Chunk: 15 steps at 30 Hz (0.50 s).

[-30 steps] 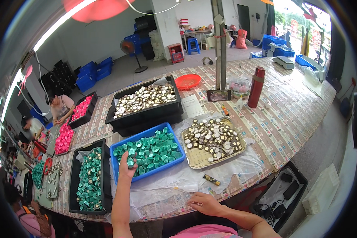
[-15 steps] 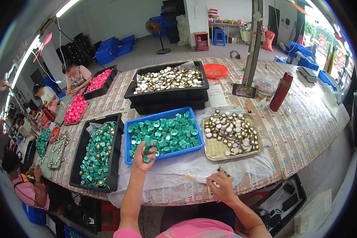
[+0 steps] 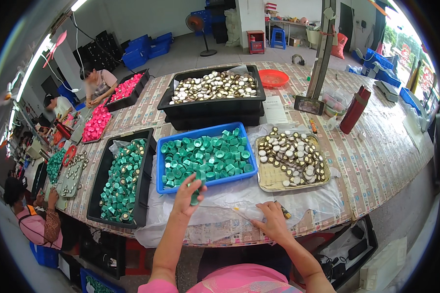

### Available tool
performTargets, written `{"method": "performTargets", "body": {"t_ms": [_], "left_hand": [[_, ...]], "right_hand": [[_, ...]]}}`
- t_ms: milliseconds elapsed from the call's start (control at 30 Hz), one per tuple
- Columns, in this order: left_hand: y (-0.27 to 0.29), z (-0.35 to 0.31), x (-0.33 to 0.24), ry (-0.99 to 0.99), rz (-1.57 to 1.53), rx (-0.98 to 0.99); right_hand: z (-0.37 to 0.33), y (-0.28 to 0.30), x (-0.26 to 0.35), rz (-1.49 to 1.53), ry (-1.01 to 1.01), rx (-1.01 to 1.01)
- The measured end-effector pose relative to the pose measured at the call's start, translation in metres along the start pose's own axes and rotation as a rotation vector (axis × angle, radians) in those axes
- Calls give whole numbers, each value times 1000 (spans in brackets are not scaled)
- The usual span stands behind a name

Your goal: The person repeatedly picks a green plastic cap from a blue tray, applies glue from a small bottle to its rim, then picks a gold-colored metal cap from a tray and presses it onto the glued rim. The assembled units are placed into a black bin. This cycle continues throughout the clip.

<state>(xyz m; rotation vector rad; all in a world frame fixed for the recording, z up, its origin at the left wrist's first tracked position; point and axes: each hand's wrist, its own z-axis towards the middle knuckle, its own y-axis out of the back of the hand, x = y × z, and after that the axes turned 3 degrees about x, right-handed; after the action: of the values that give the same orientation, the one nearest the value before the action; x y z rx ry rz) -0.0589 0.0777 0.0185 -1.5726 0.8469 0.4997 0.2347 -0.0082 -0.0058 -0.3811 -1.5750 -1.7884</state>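
Note:
My left hand [image 3: 185,196] is closed around a few green foil cups [image 3: 195,198], just in front of the blue tray [image 3: 208,186]. That tray is filled with loose green foil cups [image 3: 205,154]. My right hand [image 3: 273,220] rests palm down on the clear plastic sheet [image 3: 220,210], thumb and fingers apart. Beside its fingertips lies a small black and yellow item [image 3: 285,212], partly hidden. Behind my right hand, a beige tray [image 3: 273,180] holds a heap of small round white, gold and dark pieces [image 3: 293,155].
A black crate [image 3: 145,195] of green cups, some filled, stands left. Stacked black crates [image 3: 215,110] of round pieces stand behind. Further right are a red plate [image 3: 273,78], a metal post [image 3: 321,53], a phone [image 3: 309,105] and a red thermos [image 3: 355,110]. Co-workers sit along the left.
My left hand has moved right and slightly nearer, still gripping cups. The right hand has gone from fingers drawn together to spread on the sheet. My view has shifted slightly.

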Motion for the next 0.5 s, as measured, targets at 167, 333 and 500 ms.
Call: {"method": "performTargets", "body": {"t_ms": [167,333,500], "left_hand": [[-8,30,-22,-242,544,-203],[-1,34,-19,-228,700,-220],[4,5,1,8,80,39]], "right_hand": [[2,-2,-4,0,9,19],[5,-6,-10,58,-9,19],[3,-12,-12,31,-3,56]]}}
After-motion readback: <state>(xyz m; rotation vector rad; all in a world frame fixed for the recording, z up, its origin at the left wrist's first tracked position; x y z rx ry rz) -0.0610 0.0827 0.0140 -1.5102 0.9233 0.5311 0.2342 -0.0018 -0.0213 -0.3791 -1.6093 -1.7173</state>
